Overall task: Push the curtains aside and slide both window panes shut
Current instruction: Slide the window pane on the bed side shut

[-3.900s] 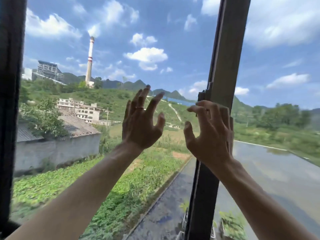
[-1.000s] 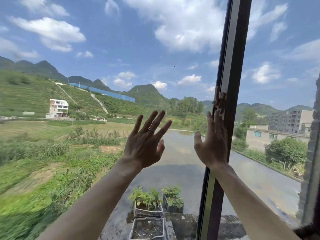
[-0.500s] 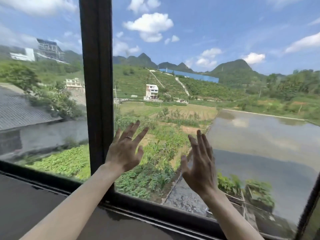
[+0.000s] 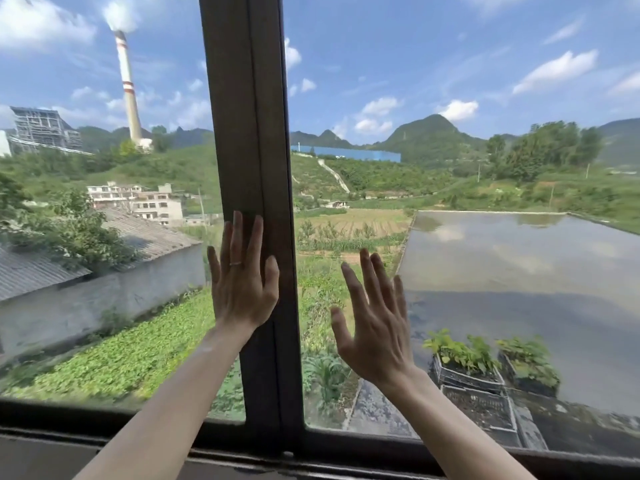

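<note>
The left hand (image 4: 242, 289) is spread flat, fingers straight and slightly fanned, with a thin silver ring (image 4: 236, 263) on one finger. It lies against the dark upright window frame post (image 4: 252, 133) that runs from the top of the view down to the dark bottom rail (image 4: 381, 441); the thumb and two fingers overlap the post, the outer fingers reach over the left glass window pane (image 4: 104, 237). It grips nothing.

The right hand (image 4: 375, 323) is likewise open, fingers extended and close together, thumb out to the side, raised in front of the right glass window pane (image 4: 485, 237). Whether its palm actually touches the glass cannot be told. It holds nothing.

The two panes sit either side of the central post, both reaching down to the bottom rail. No curtain cloth shows.

Through the left pane stand a grey-walled building with a corrugated roof (image 4: 104, 271), green ground cover, pale multi-storey houses (image 4: 145, 200) and a tall white chimney with red bands (image 4: 128, 84). Through the right pane lie a wide flat sheet of still water (image 4: 519, 271), two dark crates of leafy plants (image 4: 467, 365) just outside below the hand, green hills and a long blue building (image 4: 346, 154) under a blue, cloudy sky.
</note>
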Demonstrator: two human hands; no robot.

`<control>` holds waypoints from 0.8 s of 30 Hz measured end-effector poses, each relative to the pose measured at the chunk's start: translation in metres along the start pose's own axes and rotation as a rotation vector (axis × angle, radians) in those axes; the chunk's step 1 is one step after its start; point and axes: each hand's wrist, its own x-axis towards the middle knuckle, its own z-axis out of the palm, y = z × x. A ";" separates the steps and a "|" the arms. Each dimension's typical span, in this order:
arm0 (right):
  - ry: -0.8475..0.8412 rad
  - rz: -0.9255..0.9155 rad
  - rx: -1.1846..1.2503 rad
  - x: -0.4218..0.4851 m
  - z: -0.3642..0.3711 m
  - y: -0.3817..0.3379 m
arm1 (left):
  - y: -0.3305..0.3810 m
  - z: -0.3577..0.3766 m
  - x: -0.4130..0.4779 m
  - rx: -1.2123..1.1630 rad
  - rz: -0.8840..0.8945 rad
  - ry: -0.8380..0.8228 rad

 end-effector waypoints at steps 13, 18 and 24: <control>0.154 -0.025 -0.348 0.040 0.102 -0.023 | -0.067 0.048 0.009 -0.083 0.241 0.159; 0.222 -0.092 -0.439 0.039 0.111 -0.009 | -0.073 0.048 0.010 -0.093 0.296 0.182; 0.242 -0.094 -0.475 0.035 0.103 0.005 | -0.077 0.048 0.009 -0.098 0.306 0.203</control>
